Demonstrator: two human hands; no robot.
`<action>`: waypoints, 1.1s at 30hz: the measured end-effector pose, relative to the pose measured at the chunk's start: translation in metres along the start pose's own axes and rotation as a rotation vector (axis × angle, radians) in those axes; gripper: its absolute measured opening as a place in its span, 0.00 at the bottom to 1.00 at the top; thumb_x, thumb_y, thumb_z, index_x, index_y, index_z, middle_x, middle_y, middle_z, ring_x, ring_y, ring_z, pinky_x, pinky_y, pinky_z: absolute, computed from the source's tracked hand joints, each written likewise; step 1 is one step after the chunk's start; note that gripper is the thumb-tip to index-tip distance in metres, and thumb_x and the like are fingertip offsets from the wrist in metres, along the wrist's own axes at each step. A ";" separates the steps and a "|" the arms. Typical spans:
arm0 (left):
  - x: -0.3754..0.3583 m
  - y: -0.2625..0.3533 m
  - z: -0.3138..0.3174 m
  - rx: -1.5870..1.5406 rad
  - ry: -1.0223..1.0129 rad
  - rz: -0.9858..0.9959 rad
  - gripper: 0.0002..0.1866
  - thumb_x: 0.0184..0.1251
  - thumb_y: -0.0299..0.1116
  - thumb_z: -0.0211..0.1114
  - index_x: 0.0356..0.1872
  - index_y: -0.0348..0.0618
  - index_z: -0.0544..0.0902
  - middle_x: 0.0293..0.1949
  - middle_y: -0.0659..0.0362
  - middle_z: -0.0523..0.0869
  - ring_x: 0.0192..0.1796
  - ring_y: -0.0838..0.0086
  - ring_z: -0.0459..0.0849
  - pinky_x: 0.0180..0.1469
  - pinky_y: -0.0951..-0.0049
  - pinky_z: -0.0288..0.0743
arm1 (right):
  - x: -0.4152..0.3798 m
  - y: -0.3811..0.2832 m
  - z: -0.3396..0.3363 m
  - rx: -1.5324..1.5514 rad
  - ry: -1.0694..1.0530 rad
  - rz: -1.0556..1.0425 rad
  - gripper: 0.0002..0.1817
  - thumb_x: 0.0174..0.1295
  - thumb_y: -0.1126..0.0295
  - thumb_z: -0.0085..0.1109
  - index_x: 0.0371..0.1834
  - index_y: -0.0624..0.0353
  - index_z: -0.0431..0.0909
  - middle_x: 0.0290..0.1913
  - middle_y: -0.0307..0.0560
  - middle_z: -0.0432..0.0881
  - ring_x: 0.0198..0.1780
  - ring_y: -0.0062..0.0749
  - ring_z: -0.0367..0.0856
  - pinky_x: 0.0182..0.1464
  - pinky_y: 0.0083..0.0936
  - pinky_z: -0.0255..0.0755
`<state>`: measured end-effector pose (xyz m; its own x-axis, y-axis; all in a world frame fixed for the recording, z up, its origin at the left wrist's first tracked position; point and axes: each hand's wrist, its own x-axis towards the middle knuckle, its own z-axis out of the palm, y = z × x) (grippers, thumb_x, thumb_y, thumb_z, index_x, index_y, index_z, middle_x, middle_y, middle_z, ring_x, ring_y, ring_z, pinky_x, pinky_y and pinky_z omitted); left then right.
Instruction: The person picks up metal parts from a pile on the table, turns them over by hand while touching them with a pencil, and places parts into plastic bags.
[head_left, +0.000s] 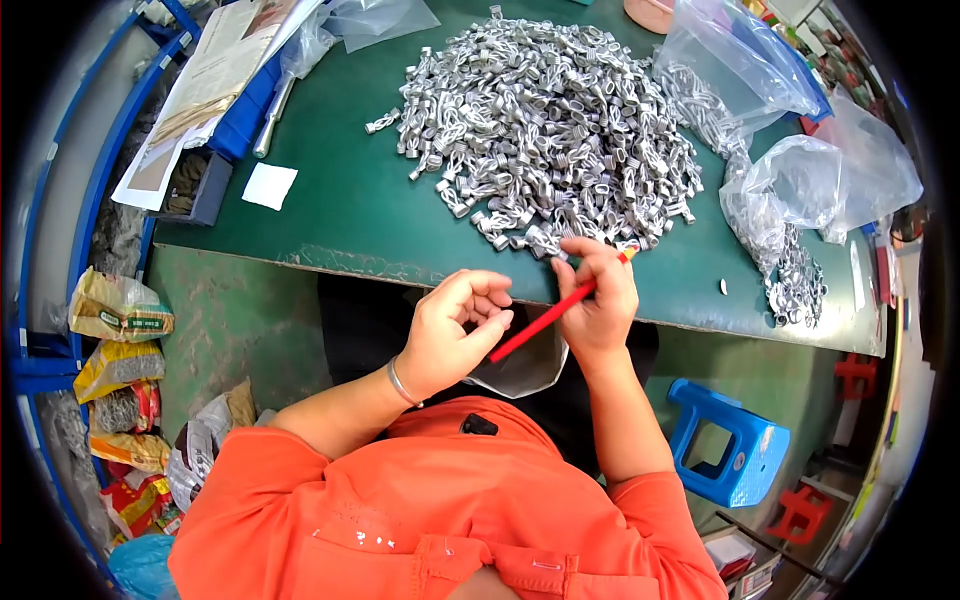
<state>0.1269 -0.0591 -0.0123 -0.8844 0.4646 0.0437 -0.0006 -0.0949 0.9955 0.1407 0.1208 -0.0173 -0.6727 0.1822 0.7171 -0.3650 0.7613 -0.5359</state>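
My right hand (600, 300) grips a slim red pencil (545, 326), which slants down to the left and has a yellowish tip by my fingers. Beside it, my left hand (450, 330) is half curled, with a gap between thumb and fingertips and nothing visible in it. A metal bangle (402, 385) circles that wrist. Just beyond both hands, a large heap of small grey metal looped fittings (550, 130) lies on the green table (330, 215). Below my hands, a pale open bag or container (525, 372) shows partly at my lap.
Clear plastic bags (800, 180) with metal parts lie on the right of the table. A white paper square (270, 186), a long-handled tool (275, 118) and a blue bin (245, 110) under papers are at left. A blue stool (725, 445) stands right; several sacks (120, 305) line the left.
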 end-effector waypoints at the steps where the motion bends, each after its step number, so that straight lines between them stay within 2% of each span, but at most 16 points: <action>1: 0.002 0.000 0.001 -0.135 -0.018 -0.049 0.19 0.60 0.17 0.60 0.54 0.33 0.70 0.41 0.56 0.79 0.38 0.75 0.82 0.43 0.78 0.79 | -0.004 -0.001 0.000 0.128 0.026 0.075 0.18 0.44 0.86 0.67 0.26 0.58 0.65 0.36 0.50 0.82 0.33 0.39 0.79 0.38 0.28 0.70; 3: 0.010 0.002 0.001 -0.244 -0.030 -0.086 0.19 0.61 0.18 0.60 0.54 0.32 0.70 0.41 0.55 0.79 0.38 0.74 0.83 0.43 0.77 0.79 | -0.011 -0.008 -0.003 0.384 0.039 0.216 0.19 0.47 0.86 0.66 0.26 0.59 0.62 0.38 0.53 0.82 0.36 0.33 0.80 0.37 0.22 0.72; 5: 0.017 0.005 0.002 -0.392 -0.039 -0.156 0.16 0.63 0.20 0.60 0.51 0.32 0.72 0.42 0.53 0.80 0.38 0.73 0.83 0.41 0.76 0.80 | -0.016 -0.016 -0.009 0.445 -0.007 0.218 0.19 0.48 0.87 0.65 0.26 0.58 0.61 0.39 0.55 0.81 0.34 0.30 0.78 0.38 0.22 0.73; 8: 0.020 0.006 -0.001 -0.250 -0.034 -0.195 0.11 0.64 0.21 0.60 0.47 0.31 0.75 0.41 0.53 0.81 0.36 0.72 0.84 0.41 0.77 0.80 | -0.025 -0.023 -0.011 0.533 -0.055 0.269 0.17 0.52 0.86 0.62 0.30 0.59 0.61 0.42 0.55 0.80 0.35 0.26 0.76 0.41 0.21 0.73; 9: 0.017 0.004 0.000 -0.293 -0.035 -0.172 0.08 0.63 0.19 0.60 0.43 0.31 0.77 0.42 0.53 0.80 0.39 0.72 0.83 0.42 0.76 0.80 | -0.028 -0.025 -0.011 0.649 -0.028 0.381 0.16 0.53 0.86 0.61 0.31 0.59 0.61 0.43 0.55 0.79 0.36 0.25 0.76 0.42 0.21 0.73; 10: 0.016 0.003 0.000 -0.293 -0.034 -0.179 0.08 0.63 0.19 0.60 0.43 0.31 0.77 0.42 0.53 0.80 0.39 0.72 0.83 0.42 0.76 0.80 | -0.031 -0.025 -0.010 0.763 -0.001 0.495 0.15 0.55 0.85 0.60 0.33 0.59 0.62 0.43 0.55 0.79 0.38 0.25 0.76 0.44 0.21 0.73; 12: 0.013 0.002 0.001 -0.057 -0.091 0.149 0.08 0.60 0.16 0.61 0.41 0.31 0.77 0.42 0.54 0.78 0.42 0.73 0.81 0.44 0.76 0.79 | -0.035 -0.021 -0.014 0.813 -0.039 0.537 0.12 0.59 0.84 0.58 0.35 0.60 0.62 0.46 0.56 0.78 0.43 0.28 0.78 0.48 0.22 0.73; 14: 0.011 0.005 0.002 0.026 -0.121 0.206 0.09 0.57 0.14 0.62 0.40 0.30 0.78 0.42 0.55 0.76 0.44 0.74 0.80 0.45 0.76 0.79 | -0.031 -0.023 -0.015 0.823 -0.070 0.545 0.13 0.58 0.84 0.57 0.34 0.60 0.62 0.47 0.58 0.78 0.42 0.28 0.79 0.47 0.23 0.75; 16: 0.010 0.005 0.005 0.091 -0.090 0.347 0.08 0.56 0.18 0.64 0.38 0.34 0.81 0.40 0.56 0.79 0.39 0.76 0.81 0.42 0.79 0.78 | -0.032 -0.023 -0.017 0.917 -0.083 0.589 0.13 0.58 0.85 0.58 0.34 0.60 0.62 0.47 0.59 0.78 0.42 0.28 0.80 0.46 0.23 0.76; 17: 0.008 0.006 0.002 0.091 -0.159 0.325 0.11 0.55 0.13 0.64 0.40 0.30 0.78 0.43 0.53 0.77 0.44 0.72 0.80 0.46 0.75 0.78 | -0.033 -0.022 -0.017 1.010 -0.093 0.626 0.13 0.57 0.85 0.58 0.33 0.60 0.62 0.47 0.60 0.77 0.41 0.28 0.80 0.46 0.22 0.77; 22: 0.004 0.006 0.004 0.003 -0.137 0.296 0.13 0.53 0.12 0.64 0.41 0.30 0.79 0.44 0.53 0.76 0.45 0.71 0.80 0.47 0.74 0.78 | -0.040 -0.023 -0.016 0.977 -0.021 0.551 0.16 0.54 0.86 0.60 0.33 0.60 0.61 0.46 0.59 0.76 0.38 0.28 0.80 0.44 0.22 0.77; 24: 0.003 0.003 0.004 0.001 -0.135 0.296 0.13 0.53 0.12 0.64 0.41 0.30 0.78 0.45 0.53 0.76 0.45 0.71 0.80 0.47 0.74 0.78 | -0.041 -0.022 -0.017 0.879 0.038 0.395 0.18 0.53 0.86 0.62 0.34 0.59 0.60 0.45 0.58 0.76 0.40 0.29 0.80 0.44 0.22 0.77; 30: -0.001 0.000 0.003 -0.040 -0.135 0.200 0.12 0.54 0.14 0.65 0.41 0.32 0.79 0.44 0.53 0.77 0.43 0.73 0.81 0.44 0.77 0.78 | -0.042 -0.026 -0.020 0.732 0.002 0.211 0.23 0.50 0.85 0.67 0.36 0.56 0.59 0.46 0.57 0.77 0.37 0.26 0.77 0.39 0.21 0.74; 32: -0.001 0.005 -0.002 0.173 -0.198 0.210 0.12 0.52 0.17 0.68 0.39 0.34 0.80 0.42 0.54 0.78 0.41 0.76 0.80 0.42 0.78 0.76 | -0.037 -0.032 -0.025 0.685 -0.054 0.208 0.20 0.49 0.85 0.66 0.33 0.56 0.61 0.44 0.57 0.78 0.35 0.25 0.77 0.37 0.20 0.74; 33: 0.002 0.007 -0.005 0.256 -0.226 0.263 0.12 0.49 0.20 0.70 0.37 0.36 0.81 0.42 0.55 0.79 0.39 0.77 0.80 0.40 0.79 0.74 | -0.031 -0.030 -0.029 0.605 -0.128 0.152 0.18 0.47 0.85 0.67 0.28 0.57 0.64 0.42 0.56 0.80 0.34 0.28 0.78 0.36 0.21 0.74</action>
<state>0.1231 -0.0632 -0.0053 -0.7147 0.6373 0.2883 0.3524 -0.0281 0.9354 0.1907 0.1105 -0.0104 -0.8035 0.1560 0.5744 -0.5335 0.2394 -0.8113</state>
